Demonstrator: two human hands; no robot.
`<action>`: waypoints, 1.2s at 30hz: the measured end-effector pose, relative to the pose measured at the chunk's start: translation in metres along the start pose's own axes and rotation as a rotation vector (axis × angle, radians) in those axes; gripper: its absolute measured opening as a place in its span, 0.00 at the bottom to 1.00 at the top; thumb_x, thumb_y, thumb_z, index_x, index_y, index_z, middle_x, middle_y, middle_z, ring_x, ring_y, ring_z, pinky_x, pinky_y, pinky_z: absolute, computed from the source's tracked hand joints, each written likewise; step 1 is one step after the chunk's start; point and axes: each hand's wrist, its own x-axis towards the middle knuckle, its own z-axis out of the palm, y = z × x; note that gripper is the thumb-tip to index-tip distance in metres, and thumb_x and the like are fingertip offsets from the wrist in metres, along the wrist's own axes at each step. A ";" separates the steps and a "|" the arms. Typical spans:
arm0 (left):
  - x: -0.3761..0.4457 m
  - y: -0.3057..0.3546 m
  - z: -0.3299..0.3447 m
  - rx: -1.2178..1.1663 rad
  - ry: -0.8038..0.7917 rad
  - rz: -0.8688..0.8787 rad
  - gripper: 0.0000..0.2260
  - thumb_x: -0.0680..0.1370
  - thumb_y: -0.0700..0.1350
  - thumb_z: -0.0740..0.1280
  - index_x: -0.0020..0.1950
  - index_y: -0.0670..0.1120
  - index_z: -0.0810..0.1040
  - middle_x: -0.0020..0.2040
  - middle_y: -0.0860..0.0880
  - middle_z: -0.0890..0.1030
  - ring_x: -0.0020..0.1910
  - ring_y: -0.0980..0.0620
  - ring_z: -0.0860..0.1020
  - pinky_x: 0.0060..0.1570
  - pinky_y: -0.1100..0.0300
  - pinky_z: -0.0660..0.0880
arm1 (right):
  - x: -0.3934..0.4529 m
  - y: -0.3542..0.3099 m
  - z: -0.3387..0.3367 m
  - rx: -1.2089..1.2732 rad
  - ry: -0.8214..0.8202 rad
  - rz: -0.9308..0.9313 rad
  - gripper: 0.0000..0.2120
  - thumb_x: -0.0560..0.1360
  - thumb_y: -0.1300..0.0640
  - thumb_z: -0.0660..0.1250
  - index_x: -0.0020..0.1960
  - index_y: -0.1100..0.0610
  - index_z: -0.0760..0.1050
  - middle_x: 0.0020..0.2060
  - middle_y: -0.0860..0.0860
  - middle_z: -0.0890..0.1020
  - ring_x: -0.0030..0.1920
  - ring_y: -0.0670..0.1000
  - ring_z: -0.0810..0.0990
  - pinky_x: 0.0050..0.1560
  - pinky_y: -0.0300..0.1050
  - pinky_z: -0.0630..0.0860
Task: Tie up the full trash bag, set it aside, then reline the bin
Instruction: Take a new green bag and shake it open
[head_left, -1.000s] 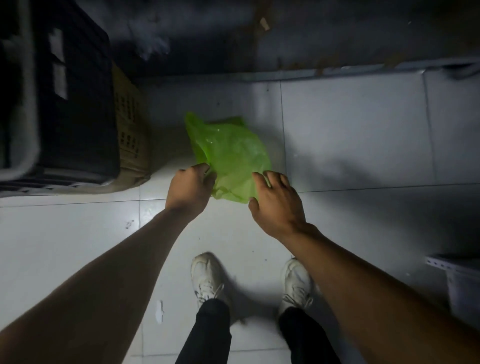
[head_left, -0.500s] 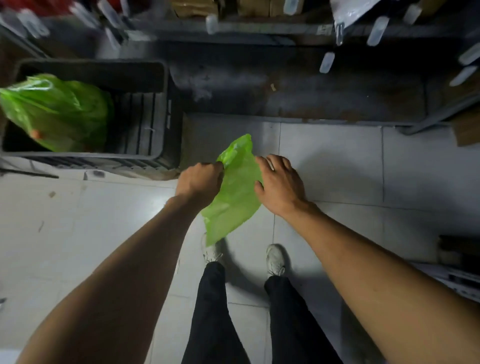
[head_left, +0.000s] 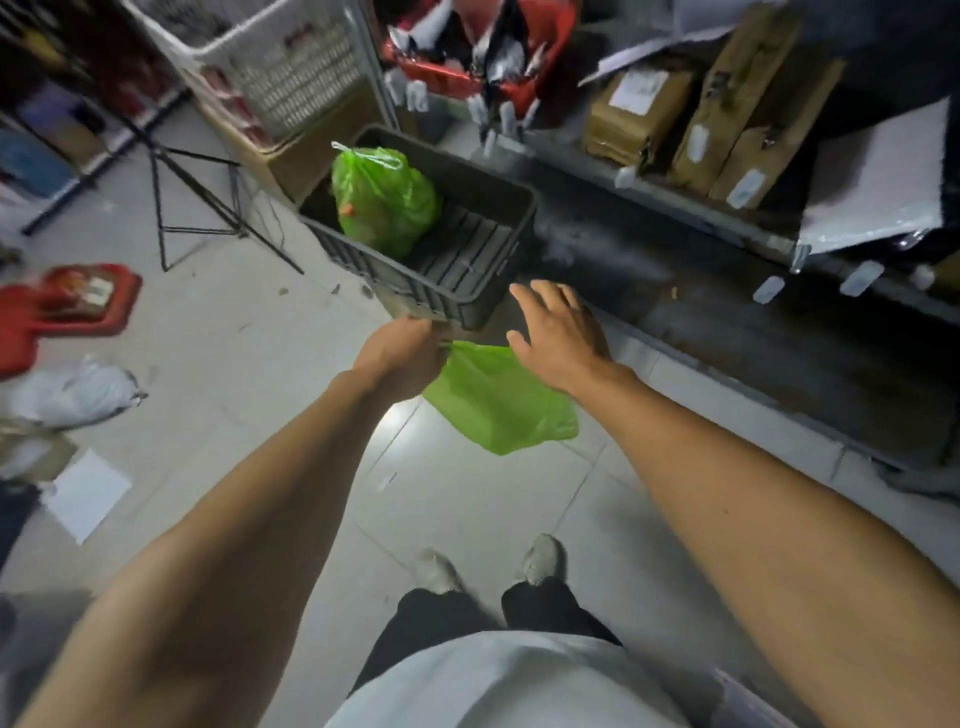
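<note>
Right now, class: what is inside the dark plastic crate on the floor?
A full green bag, tied at its top, sits in the dark crate toward its far-left end. The slatted bottom beside it is bare. Whatever lies beneath the bag is hidden.

Head-worn view, steeply downward, close

the right hand (head_left: 563, 338) has let go of the empty green bag (head_left: 498, 400) and now hovers open above it; the bag hangs lower from the left hand (head_left: 402, 356).
</note>
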 end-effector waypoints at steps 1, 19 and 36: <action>-0.010 -0.008 -0.006 -0.002 0.010 -0.028 0.08 0.77 0.44 0.61 0.53 0.45 0.77 0.48 0.40 0.81 0.47 0.36 0.79 0.38 0.57 0.67 | 0.005 -0.012 -0.004 0.006 -0.006 -0.025 0.29 0.76 0.48 0.64 0.74 0.55 0.64 0.70 0.56 0.69 0.70 0.59 0.65 0.68 0.53 0.65; -0.268 -0.088 -0.008 -0.196 0.225 -0.504 0.08 0.76 0.45 0.63 0.50 0.50 0.81 0.43 0.43 0.83 0.42 0.38 0.80 0.36 0.56 0.73 | -0.063 -0.224 0.003 -0.085 -0.049 -0.543 0.24 0.75 0.47 0.65 0.68 0.53 0.68 0.64 0.53 0.73 0.65 0.58 0.69 0.63 0.54 0.69; -0.486 -0.135 0.065 -0.425 0.294 -0.943 0.06 0.74 0.44 0.63 0.40 0.46 0.77 0.41 0.44 0.81 0.41 0.41 0.77 0.34 0.56 0.68 | -0.153 -0.398 0.103 -0.137 -0.316 -0.952 0.25 0.77 0.47 0.63 0.72 0.53 0.64 0.69 0.56 0.69 0.69 0.59 0.65 0.64 0.54 0.70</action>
